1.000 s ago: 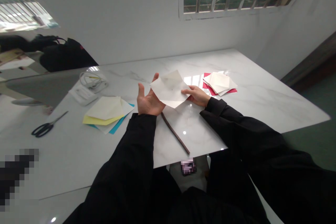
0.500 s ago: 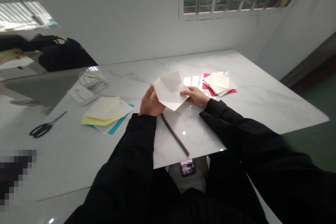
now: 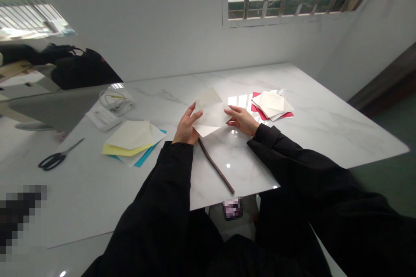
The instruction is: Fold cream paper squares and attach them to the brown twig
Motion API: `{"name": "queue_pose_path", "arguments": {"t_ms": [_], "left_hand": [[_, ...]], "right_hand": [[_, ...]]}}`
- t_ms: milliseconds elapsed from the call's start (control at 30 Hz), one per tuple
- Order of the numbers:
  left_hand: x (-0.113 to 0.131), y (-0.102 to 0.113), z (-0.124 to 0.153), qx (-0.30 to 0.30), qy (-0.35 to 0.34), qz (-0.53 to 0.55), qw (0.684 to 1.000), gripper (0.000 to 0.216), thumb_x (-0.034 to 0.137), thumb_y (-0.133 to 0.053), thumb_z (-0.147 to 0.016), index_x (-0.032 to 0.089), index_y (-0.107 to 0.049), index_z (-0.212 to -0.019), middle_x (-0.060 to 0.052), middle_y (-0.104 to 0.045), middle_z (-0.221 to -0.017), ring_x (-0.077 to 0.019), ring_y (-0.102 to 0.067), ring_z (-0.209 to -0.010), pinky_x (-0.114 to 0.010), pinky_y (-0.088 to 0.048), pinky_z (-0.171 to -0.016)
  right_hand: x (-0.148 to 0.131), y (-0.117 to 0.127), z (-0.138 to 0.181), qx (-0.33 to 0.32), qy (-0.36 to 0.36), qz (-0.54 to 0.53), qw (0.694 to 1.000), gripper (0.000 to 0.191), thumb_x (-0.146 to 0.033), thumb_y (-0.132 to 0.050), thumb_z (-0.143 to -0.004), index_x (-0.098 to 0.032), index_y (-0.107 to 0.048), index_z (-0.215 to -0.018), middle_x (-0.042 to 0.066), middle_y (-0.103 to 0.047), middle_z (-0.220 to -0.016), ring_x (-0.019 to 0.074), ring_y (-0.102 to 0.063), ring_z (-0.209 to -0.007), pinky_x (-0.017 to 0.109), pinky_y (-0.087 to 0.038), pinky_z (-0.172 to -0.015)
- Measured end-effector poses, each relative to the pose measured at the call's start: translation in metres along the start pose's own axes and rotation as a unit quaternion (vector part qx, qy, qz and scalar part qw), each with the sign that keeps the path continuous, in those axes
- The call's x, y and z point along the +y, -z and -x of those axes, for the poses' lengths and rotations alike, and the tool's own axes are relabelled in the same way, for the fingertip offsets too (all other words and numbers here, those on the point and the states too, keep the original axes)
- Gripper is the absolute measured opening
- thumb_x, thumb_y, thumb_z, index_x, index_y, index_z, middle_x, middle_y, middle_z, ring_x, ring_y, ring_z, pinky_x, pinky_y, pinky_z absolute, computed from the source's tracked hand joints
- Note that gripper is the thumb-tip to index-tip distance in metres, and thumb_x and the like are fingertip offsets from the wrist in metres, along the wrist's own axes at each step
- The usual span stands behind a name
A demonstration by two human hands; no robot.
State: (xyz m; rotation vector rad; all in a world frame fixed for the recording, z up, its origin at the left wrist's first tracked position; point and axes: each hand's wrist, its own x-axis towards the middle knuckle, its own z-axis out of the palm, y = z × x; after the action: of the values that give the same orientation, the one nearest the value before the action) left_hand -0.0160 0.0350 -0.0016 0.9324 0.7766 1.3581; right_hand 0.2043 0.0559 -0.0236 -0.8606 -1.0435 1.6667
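A white sheet of paper [image 3: 211, 112] with a folded-over top flap is held just above the white marble table [image 3: 292, 147], between both hands. My left hand [image 3: 186, 125] pinches its left edge with thumb and fingers. My right hand [image 3: 242, 120] grips its right edge. A thin dark brown stick [image 3: 216, 166] lies on the table below the paper, running toward the near edge.
A stack of cream, yellow, white and teal sheets [image 3: 133, 140] lies at the left. White sheets on red paper [image 3: 271, 104] lie at the right. Black scissors [image 3: 56, 158] sit far left. A white cable and charger [image 3: 112, 104] are behind, near a black bag [image 3: 81, 69].
My left hand, open palm-up a second ago, has turned over and closed on the paper's left edge. The sheet has come lower and closer to the table.
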Motion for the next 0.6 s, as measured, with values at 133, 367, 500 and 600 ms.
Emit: {"name": "queue_pose_path", "arguments": {"t_ms": [133,367,500,600], "left_hand": [[-0.001,0.004,-0.003,0.018,0.011,0.013,1.000,0.070,0.027,-0.088,-0.071,0.023,-0.065,-0.137,-0.009,-0.076,-0.130,-0.0328,-0.072,-0.121,-0.047,-0.059,-0.105],[-0.002,0.004,-0.005,0.013,0.015,0.038,0.999,0.049,0.024,-0.082,-0.074,0.019,-0.068,-0.120,-0.008,-0.078,-0.120,-0.0318,-0.073,-0.119,-0.047,-0.060,-0.105],[-0.005,0.004,-0.005,0.021,0.019,0.034,0.999,0.045,0.031,-0.086,-0.075,0.019,-0.066,-0.113,-0.009,-0.079,-0.113,-0.0309,-0.075,-0.113,-0.045,-0.061,-0.101],[-0.006,0.004,-0.004,0.032,0.021,0.000,0.999,0.051,0.037,-0.092,-0.070,0.019,-0.064,-0.109,-0.007,-0.079,-0.103,-0.0299,-0.077,-0.104,-0.044,-0.062,-0.096]], "right_hand": [[-0.011,-0.004,0.003,0.031,-0.058,-0.121,0.991,0.053,-0.071,-0.077,-0.085,-0.023,-0.063,-0.104,-0.006,-0.055,-0.067,0.0132,-0.065,-0.062,0.026,-0.059,-0.065],[-0.011,-0.007,0.009,-0.067,-0.081,-0.151,0.983,0.033,-0.044,-0.085,-0.086,-0.024,-0.064,-0.101,-0.004,-0.067,-0.082,0.0121,-0.070,-0.073,0.024,-0.061,-0.074],[-0.009,-0.007,0.012,-0.125,-0.057,-0.123,0.983,0.036,-0.042,-0.087,-0.084,-0.023,-0.068,-0.107,0.000,-0.074,-0.096,0.0116,-0.071,-0.081,0.023,-0.061,-0.079],[-0.008,-0.008,0.013,-0.120,-0.051,-0.083,0.988,0.047,-0.039,-0.094,-0.075,-0.026,-0.070,-0.113,-0.001,-0.075,-0.096,0.0122,-0.070,-0.081,0.023,-0.059,-0.076]]}}
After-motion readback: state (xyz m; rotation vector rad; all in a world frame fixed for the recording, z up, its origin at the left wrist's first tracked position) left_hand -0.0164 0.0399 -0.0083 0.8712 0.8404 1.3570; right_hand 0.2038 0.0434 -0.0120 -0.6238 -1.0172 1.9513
